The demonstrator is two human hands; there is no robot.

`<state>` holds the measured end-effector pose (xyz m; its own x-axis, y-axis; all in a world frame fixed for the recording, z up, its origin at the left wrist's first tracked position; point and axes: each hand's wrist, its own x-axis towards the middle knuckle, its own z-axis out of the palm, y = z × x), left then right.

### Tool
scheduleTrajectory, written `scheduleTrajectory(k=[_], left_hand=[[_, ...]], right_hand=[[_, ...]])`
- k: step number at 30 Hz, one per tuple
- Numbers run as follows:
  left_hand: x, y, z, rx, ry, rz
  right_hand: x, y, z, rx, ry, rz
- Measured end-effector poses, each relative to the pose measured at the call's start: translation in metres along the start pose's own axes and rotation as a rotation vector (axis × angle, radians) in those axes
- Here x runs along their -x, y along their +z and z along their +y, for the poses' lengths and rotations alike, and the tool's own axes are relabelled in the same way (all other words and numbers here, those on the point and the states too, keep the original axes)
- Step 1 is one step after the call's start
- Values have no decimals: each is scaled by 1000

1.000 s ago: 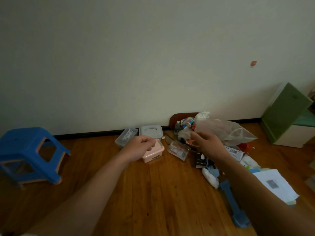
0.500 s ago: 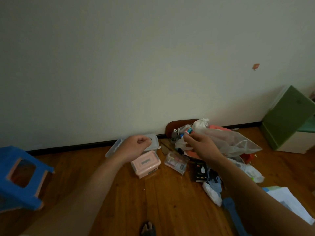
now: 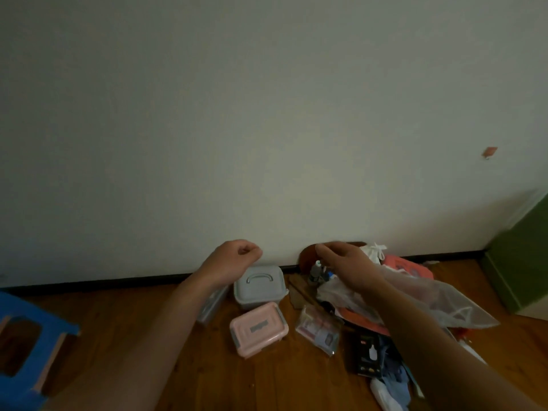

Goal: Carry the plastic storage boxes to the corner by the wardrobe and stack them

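At the far edge of the floor point(image 3: 184, 345), where it met the wall point(image 3: 267, 129), the head view showed your boxes grouped together. A grey box point(image 3: 259, 287) with a carry handle on its lid sat against the skirting. A pink box point(image 3: 258, 329) with clip latches lay just in front of it, and a clear box point(image 3: 212, 305) was half hidden behind your left forearm. A smaller clear case point(image 3: 318, 330) lay just right of the pink one.

Your left hand point(image 3: 234, 258) hovered above the grey box, fingers curled into a loose fist around nothing. Your right hand point(image 3: 345, 268) hung over a plastic bag point(image 3: 430, 301) in the clutter; I could not tell whether its fingertips pinched the film. A blue stool point(image 3: 26, 351) stood at the floor's left edge and a green cabinet point(image 3: 519, 262) at the right.

The boxes looked light, rigid and smooth-sided, so probably slippery if squeezed from the sides. The grey one's handle seemed the surest hold. The pink one looked better taken under its rim at the short ends and kept level, so any loose contents stayed put.
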<state>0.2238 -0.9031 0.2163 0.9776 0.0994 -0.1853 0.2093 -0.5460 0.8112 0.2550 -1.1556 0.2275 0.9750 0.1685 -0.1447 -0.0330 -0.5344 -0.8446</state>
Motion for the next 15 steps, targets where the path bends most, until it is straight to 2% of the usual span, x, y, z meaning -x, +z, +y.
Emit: scheduleTrajectory(k=[6,15], left_hand=[[-48,-20,-5,14,-14,29],[-169,-17,6,8,-94,72]], right_hand=[[-64,9,-12,-4,-33,-57],[-210,1,-9,4,-61,-129]])
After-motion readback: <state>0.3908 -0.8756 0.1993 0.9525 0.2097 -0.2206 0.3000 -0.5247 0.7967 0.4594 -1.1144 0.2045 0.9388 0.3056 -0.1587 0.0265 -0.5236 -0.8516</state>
